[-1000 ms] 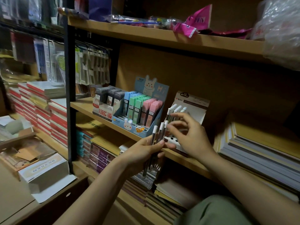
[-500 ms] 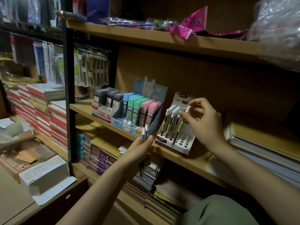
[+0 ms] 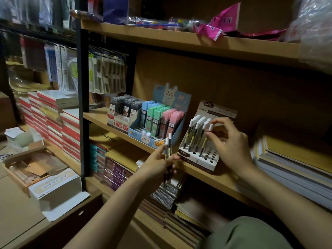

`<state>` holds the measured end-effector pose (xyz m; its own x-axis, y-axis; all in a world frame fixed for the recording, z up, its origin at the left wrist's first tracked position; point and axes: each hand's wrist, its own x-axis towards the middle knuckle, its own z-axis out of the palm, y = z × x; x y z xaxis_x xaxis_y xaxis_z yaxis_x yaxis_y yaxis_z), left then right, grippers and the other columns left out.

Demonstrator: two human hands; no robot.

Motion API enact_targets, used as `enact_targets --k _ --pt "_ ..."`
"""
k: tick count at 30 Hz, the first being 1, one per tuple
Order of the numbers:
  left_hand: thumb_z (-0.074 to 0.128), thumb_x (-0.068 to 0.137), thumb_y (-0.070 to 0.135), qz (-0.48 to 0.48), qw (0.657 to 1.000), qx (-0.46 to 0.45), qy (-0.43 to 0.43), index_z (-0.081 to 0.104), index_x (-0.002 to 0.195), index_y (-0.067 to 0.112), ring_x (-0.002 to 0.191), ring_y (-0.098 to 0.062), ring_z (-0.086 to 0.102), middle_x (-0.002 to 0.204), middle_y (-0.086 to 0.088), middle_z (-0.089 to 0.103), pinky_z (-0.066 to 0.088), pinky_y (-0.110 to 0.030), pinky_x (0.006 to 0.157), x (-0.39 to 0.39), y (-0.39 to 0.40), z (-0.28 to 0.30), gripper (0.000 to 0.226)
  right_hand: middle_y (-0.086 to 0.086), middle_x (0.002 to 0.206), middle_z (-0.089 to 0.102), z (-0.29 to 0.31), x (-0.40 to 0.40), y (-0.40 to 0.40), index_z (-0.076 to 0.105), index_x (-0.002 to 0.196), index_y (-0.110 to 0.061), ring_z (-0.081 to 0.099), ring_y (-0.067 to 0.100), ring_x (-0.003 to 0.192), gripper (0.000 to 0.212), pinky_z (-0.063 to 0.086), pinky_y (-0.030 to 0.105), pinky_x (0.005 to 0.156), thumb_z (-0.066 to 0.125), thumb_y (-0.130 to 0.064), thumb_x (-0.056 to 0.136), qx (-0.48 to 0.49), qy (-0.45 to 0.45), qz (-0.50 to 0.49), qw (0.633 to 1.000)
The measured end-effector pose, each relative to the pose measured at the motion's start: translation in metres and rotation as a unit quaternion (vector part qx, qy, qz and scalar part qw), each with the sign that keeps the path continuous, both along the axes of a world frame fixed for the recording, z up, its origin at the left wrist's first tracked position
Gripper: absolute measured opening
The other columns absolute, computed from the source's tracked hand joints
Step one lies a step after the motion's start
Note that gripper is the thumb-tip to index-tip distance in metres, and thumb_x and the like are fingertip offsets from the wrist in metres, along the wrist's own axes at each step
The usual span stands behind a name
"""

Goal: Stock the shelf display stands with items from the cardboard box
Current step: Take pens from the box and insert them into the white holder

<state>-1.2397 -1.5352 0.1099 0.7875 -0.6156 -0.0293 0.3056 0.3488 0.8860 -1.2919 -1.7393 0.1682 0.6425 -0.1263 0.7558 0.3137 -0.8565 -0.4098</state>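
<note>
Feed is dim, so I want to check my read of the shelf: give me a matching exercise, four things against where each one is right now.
Things:
1. two white-capped pencils
2. pencil display stand
3. pink packaging
4. one pencil

Places:
A. top shelf
B. held in the left hand
C. middle shelf, right of the bunny lead box
D. pinched by the right hand over the stand

Pairs: 1-B, 2-C, 3-A, 4-D
</note>
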Motion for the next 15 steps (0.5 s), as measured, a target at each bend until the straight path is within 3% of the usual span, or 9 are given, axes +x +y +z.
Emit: enact_targets --k 2,5,9,15 --pt "0.045 0.096 0.002 -0.001 1.0 0.005 -0.011 0.052 0.114 0.036 0.062 -0.009 0.056 0.083 -0.003 0.065 0.046 -0.025 0.06 0.002 -0.001 -0.002 0.039 -0.017 0.094 0.062 0.009 0.0 0.0 0.057 0.112 -0.026 0.061 -0.01 0.082 0.034 0.049 0.003 0.067 0.073 -0.015 0.084 0.006 -0.02 -0.01 1.0" --pt "0.045 0.097 0.003 0.001 1.0 0.017 -0.014 0.046 0.125 0.033 0.063 -0.009 0.056 0.08 -0.001 0.067 0.046 -0.025 0.06 0.002 -0.003 -0.004 0.042 -0.025 0.092 0.058 0.018 0.002 0.002 0.055 0.109 -0.031 0.06 -0.016 0.085 0.035 0.049 0.004 0.069 0.073 -0.013 0.084 0.021 -0.042 -0.014 0.999" --pt "0.044 0.098 0.001 0.002 0.999 0.024 -0.026 0.035 0.143 0.031 0.066 -0.011 0.055 0.084 -0.004 0.068 0.045 -0.025 0.061 0.003 -0.004 -0.006 0.055 -0.015 0.094 0.064 0.013 0.008 0.003 0.058 0.11 -0.024 0.063 -0.006 0.085 0.031 0.051 0.006 0.067 0.072 -0.012 0.085 0.024 -0.014 -0.016 0.999" --pt "0.045 0.097 0.0 -0.003 0.998 0.034 -0.053 0.033 0.148 0.025 0.069 -0.012 0.056 0.092 -0.008 0.065 0.049 -0.023 0.058 0.001 -0.004 -0.006 0.058 -0.012 0.089 0.064 0.002 0.008 0.002 0.057 0.103 -0.018 0.061 -0.008 0.081 0.025 0.047 0.002 0.064 0.073 -0.014 0.084 0.012 0.005 -0.022 1.0"
